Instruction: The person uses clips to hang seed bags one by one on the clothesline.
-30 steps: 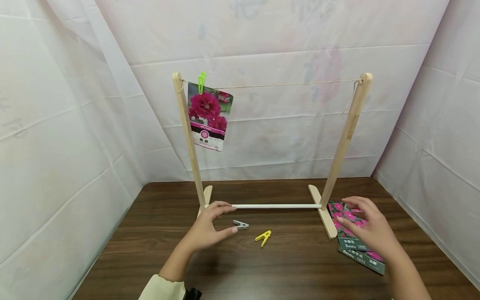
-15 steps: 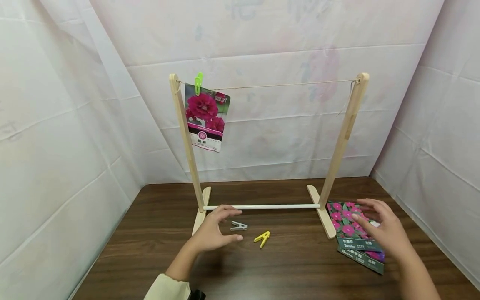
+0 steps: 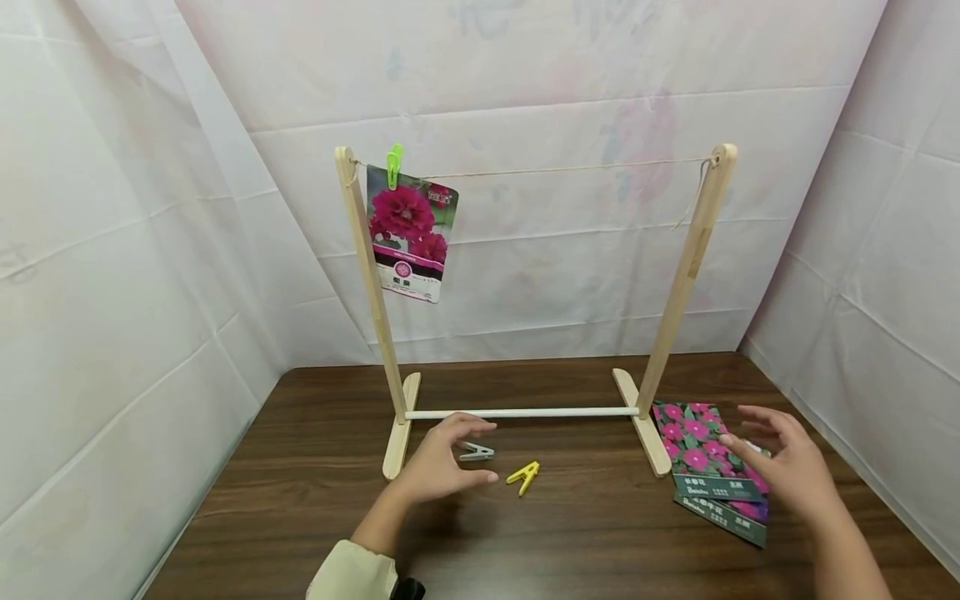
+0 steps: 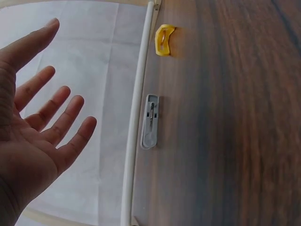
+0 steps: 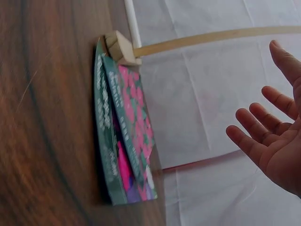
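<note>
White cloth backdrop (image 3: 540,275) behind dark wood-grain table (image 3: 570,542); wooden stand (image 3: 688,271) with string (image 3: 570,170) tied across.

Overlapping flower packets (image 3: 693,442) by stand's right foot, probably placed within right-hand reach; hung flower packet (image 3: 408,229) near left post, slightly tilted. Left hand (image 3: 438,462) and right hand (image 3: 795,462) loosely spread, thumbs apart, holding nothing, apparently touching nothing. Green clothespin (image 3: 393,167) fixing hung packet to string; grey clothespin (image 3: 477,452) just beside left fingers, yellow clothespin (image 3: 523,477) nearby, likely laid close for handling.

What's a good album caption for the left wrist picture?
An open, empty left hand, with a gray clip and a yellow clip lying on the wooden table near a white rod.
</note>
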{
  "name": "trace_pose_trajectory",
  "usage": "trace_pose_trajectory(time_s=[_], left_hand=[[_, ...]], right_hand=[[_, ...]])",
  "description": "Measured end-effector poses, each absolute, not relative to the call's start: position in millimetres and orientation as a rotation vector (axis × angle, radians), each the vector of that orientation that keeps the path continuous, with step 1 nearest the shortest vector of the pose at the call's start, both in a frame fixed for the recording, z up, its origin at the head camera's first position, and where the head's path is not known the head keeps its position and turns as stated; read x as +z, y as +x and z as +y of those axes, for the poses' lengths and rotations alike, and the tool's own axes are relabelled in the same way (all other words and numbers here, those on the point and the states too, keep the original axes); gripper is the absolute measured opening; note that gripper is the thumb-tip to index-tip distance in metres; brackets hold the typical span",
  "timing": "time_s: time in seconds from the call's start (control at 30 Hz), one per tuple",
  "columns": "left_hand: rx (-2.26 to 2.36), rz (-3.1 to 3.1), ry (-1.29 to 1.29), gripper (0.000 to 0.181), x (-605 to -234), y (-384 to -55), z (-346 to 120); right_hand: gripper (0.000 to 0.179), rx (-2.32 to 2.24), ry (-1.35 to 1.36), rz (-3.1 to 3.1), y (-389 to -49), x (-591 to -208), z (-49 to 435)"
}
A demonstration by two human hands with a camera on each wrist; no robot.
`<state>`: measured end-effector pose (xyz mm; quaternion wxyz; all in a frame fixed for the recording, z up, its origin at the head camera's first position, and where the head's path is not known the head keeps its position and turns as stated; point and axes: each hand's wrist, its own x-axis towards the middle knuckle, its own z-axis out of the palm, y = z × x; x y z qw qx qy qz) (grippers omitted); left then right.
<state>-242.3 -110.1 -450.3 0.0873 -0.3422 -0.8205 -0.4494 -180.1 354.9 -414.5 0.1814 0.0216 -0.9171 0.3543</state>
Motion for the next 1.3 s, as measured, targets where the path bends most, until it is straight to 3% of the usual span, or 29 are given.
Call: trace_pose_trajectory(time_s=[0.4, 1.3], left_hand=[[-1.510, -2.537, -1.050, 0.058, -464.4, -258.2, -93.7], [-1.474, -2.784, -1.041, 0.065, -494.3, -277.6, -59.4]], right_hand=[[0.073, 1.221, -0.020, -2.679, -187.2, -442.6, 382.0], [0.086, 1.058, -0.043, -2.872, -203.5, -483.0, 414.5]])
